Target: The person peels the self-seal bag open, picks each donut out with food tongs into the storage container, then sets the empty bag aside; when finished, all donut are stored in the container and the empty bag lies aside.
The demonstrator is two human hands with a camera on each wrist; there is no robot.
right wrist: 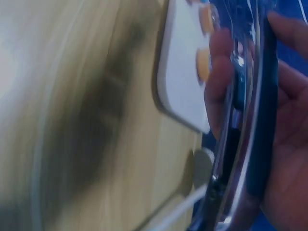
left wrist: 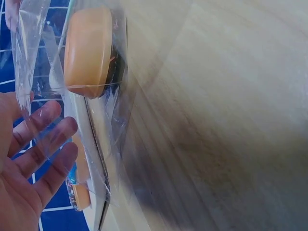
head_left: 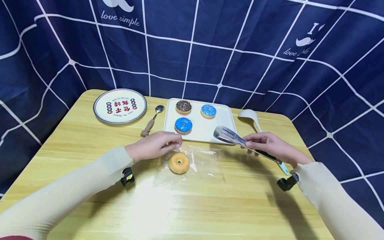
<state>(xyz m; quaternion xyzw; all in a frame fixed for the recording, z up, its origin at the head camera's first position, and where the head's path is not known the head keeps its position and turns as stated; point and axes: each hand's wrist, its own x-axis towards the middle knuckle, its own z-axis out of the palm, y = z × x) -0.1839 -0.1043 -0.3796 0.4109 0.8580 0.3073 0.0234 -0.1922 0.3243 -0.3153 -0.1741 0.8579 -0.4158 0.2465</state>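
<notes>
A plain-topped toy donut (head_left: 179, 162) lies inside a clear plastic bag (head_left: 207, 165) on the table; the left wrist view shows a dark underside on this donut (left wrist: 89, 53). My left hand (head_left: 156, 145) pinches the bag's film at its far left edge, with several fingers seen through the plastic in the left wrist view. My right hand (head_left: 267, 144) grips metal serving tongs (head_left: 229, 135), their tips pointing left over the front right of a white tray (head_left: 207, 131). On that tray sit a chocolate donut (head_left: 183, 106) and two blue-iced donuts (head_left: 183, 125).
Left of the tray lies a spoon (head_left: 152, 120) with a brown handle. Farther left is a round plate (head_left: 103, 103) with printed characters. A white ladle (head_left: 250, 115) rests right of the tray. Dark blue gridded cloth (head_left: 168, 40) hangs behind the wooden table (head_left: 210, 210).
</notes>
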